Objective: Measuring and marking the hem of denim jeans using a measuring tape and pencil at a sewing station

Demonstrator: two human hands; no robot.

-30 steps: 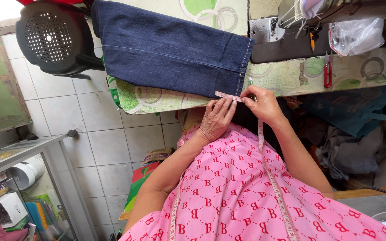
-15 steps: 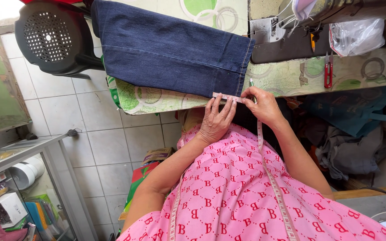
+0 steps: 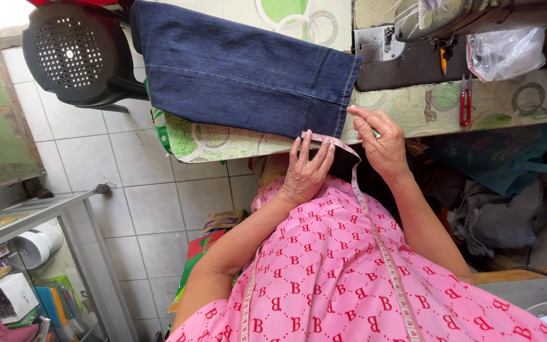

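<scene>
my left hand [image 3: 305, 172] lies flat with fingers spread, pressing the pink measuring tape [image 3: 325, 139] against the lower edge of the dark blue denim leg [image 3: 248, 76], just right of the frame's centre. my right hand [image 3: 381, 142] pinches the tape's other stretch at the hem corner, fingertips closed on it. the denim lies across the green-patterned worktop [image 3: 425, 111], reaching to the upper left. red thread snips [image 3: 465, 99] rest to the right, near a clear plastic bag [image 3: 504, 54]. a black stool [image 3: 74, 54] stands at upper left.
</scene>
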